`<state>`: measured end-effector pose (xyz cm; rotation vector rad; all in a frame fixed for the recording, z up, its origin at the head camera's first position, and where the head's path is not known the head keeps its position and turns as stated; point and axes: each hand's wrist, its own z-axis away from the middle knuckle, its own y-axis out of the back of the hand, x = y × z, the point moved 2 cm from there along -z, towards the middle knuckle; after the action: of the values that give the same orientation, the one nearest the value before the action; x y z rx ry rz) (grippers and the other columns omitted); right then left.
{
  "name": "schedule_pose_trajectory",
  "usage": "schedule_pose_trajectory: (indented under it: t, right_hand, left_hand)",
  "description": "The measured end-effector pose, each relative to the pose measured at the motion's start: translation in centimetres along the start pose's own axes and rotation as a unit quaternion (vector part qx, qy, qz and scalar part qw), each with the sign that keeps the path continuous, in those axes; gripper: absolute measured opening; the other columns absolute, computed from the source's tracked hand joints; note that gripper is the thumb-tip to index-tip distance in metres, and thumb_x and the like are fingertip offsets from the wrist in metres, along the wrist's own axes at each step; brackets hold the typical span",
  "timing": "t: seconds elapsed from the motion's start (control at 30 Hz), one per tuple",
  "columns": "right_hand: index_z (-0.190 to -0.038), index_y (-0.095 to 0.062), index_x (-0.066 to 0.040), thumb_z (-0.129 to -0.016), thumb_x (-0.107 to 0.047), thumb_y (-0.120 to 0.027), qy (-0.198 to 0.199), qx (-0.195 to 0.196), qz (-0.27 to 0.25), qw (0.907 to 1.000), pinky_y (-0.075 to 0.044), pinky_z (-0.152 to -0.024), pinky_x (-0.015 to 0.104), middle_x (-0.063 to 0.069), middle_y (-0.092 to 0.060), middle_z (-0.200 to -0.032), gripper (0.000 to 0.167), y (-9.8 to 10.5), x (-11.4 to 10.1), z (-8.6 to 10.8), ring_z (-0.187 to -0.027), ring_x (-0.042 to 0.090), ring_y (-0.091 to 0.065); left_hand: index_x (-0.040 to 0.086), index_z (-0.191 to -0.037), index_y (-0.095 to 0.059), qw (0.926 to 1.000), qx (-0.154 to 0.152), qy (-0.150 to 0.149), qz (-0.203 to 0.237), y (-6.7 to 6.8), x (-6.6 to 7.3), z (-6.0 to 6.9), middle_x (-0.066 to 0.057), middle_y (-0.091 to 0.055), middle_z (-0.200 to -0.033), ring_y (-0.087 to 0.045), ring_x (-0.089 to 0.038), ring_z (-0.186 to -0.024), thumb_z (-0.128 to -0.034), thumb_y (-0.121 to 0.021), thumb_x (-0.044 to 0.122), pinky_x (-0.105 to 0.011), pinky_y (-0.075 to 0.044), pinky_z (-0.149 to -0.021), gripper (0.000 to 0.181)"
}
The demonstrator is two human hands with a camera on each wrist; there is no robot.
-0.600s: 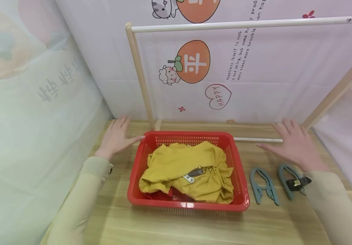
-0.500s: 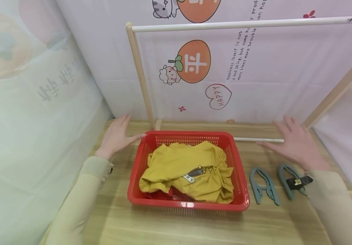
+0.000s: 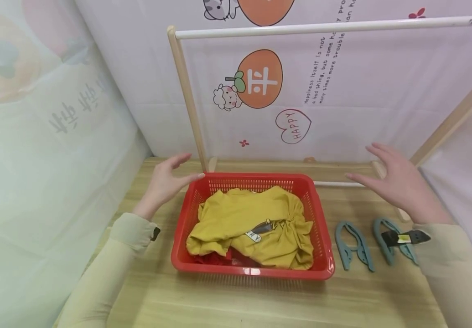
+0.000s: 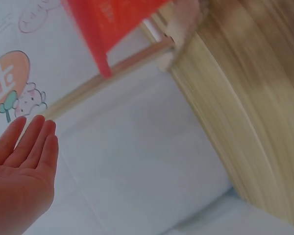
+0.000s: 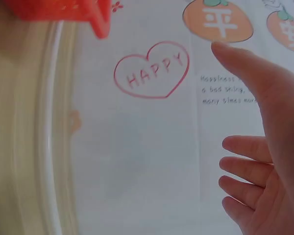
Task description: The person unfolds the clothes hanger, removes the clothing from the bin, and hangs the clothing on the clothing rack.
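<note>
My left hand (image 3: 163,184) hovers by the back left corner of a red plastic basket (image 3: 285,274), fingers bent a little and thumb stretched toward the rim. In the left wrist view, its palm faces up with nothing in it, apart from the basket. To the right of the basket, my right hand (image 3: 404,184) is held above the table, thumb spread from the fingers and holding nothing. A crumpled yellow garment (image 3: 252,209) with a printed patch fills the basket. Some red cloth (image 3: 215,258) peeks out beneath it.
Two blue-grey folding hangers (image 3: 344,257) lie right of the basket, one partly hidden by my right wrist strap. Behind stands a clothes rack with a white top rod (image 3: 301,30), wooden posts (image 3: 187,95) and a lower white bar (image 3: 338,184). Printed cloth (image 3: 334,132) encloses the table.
Both hands have turned from spread fingers to a more bent, inward-facing pose. The left has shifted slightly right, the right slightly up. Basket, garment and hangers stay in place.
</note>
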<state>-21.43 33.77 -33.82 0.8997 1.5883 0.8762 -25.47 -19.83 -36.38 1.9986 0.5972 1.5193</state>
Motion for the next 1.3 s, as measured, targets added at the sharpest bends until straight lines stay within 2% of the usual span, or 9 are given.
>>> schedule_pose_trajectory:
  t: [0.23,0.4,0.53,0.7,0.9,0.97,1.13,1.3]
  right_hand:
    - [-0.155,-0.044,-0.01,-0.087,-0.059,-0.075,-0.003,0.024,-0.053,0.9983,-0.027,-0.107,0.072,0.021,-0.042,-0.155,0.089,0.4,-2.2,1.0,-0.142,0.048,-0.033]
    - [-0.15,-0.051,-0.011,-0.087,-0.054,-0.078,0.002,0.045,-0.062,0.997,-0.031,-0.105,0.071,0.022,-0.049,-0.149,0.081,0.4,-2.9,1.8,-0.138,0.048,-0.039]
    - [-0.15,-0.053,-0.014,-0.085,-0.054,-0.079,-0.008,0.046,-0.069,0.9965,-0.034,-0.102,0.072,0.02,-0.051,-0.148,0.081,0.6,-2.6,2.6,-0.137,0.048,-0.042]
    - [-0.151,-0.051,-0.014,-0.086,-0.052,-0.08,-0.024,0.043,-0.08,0.9955,-0.033,-0.102,0.072,0.02,-0.05,-0.149,0.081,0.6,-1.4,4.0,-0.138,0.048,-0.04]
    - [-0.154,-0.046,-0.03,-0.087,-0.053,-0.078,-0.058,0.027,-0.101,0.9928,-0.031,-0.099,0.076,0.018,-0.045,-0.153,0.078,0.4,0.5,5.3,-0.139,0.051,-0.036]
    - [-0.155,-0.045,-0.028,-0.088,-0.052,-0.077,-0.068,0.02,-0.106,0.9918,-0.031,-0.098,0.077,0.02,-0.044,-0.154,0.079,0.2,1.1,5.7,-0.138,0.053,-0.036]
    - [-0.156,-0.042,-0.012,-0.091,-0.052,-0.074,-0.093,0.002,-0.106,0.99,-0.031,-0.095,0.078,0.028,-0.04,-0.153,0.083,-0.5,3.3,7.0,-0.136,0.058,-0.034]
    - [-0.157,-0.037,-0.008,-0.093,-0.052,-0.072,-0.111,-0.013,-0.102,0.9885,-0.031,-0.092,0.08,0.032,-0.036,-0.154,0.086,-1.3,5.6,8.1,-0.134,0.062,-0.033]
  left_hand:
    - [0.011,-0.148,-0.053,0.9957,-0.047,0.009,0.08,-2.0,1.3,1.1,-0.007,-0.057,-0.145,-0.052,-0.029,-0.133,-0.0784,-0.086,0.053,-0.049,-0.041,-0.11,0.088]
    - [0.015,-0.15,-0.051,0.9922,-0.081,-0.006,0.095,-3.5,1.7,2.9,-0.003,-0.054,-0.148,-0.049,-0.026,-0.136,-0.0783,-0.087,0.048,-0.051,-0.039,-0.111,0.087]
    - [0.019,-0.148,-0.053,0.9898,-0.089,-0.016,0.11,-4.1,1.6,4.4,-0.002,-0.055,-0.147,-0.05,-0.024,-0.135,-0.079,-0.088,0.045,-0.053,-0.038,-0.111,0.082]
    - [0.016,-0.148,-0.053,0.9871,-0.085,-0.011,0.135,-4.6,0.6,6.0,-0.009,-0.053,-0.149,-0.048,-0.025,-0.137,-0.0804,-0.088,0.04,-0.052,-0.037,-0.112,0.081]
    - [0.012,-0.149,-0.051,0.9873,-0.072,0.016,0.141,-4.9,-0.8,7.0,-0.009,-0.053,-0.148,-0.048,-0.027,-0.137,-0.0792,-0.089,0.04,-0.05,-0.039,-0.111,0.085]
    - [0.011,-0.149,-0.051,0.9875,-0.066,0.016,0.143,-4.9,-1.0,7.2,-0.009,-0.053,-0.148,-0.048,-0.029,-0.137,-0.0785,-0.09,0.039,-0.051,-0.038,-0.111,0.086]
    - [0.012,-0.15,-0.05,0.9883,-0.065,0.013,0.138,-5.1,-1.2,7.3,-0.005,-0.051,-0.15,-0.046,-0.028,-0.139,-0.0776,-0.091,0.038,-0.051,-0.036,-0.113,0.087]
    - [0.012,-0.151,-0.049,0.9888,-0.064,0.011,0.135,-5.2,-1.4,7.3,-0.005,-0.049,-0.152,-0.044,-0.029,-0.14,-0.0775,-0.091,0.036,-0.05,-0.035,-0.114,0.089]
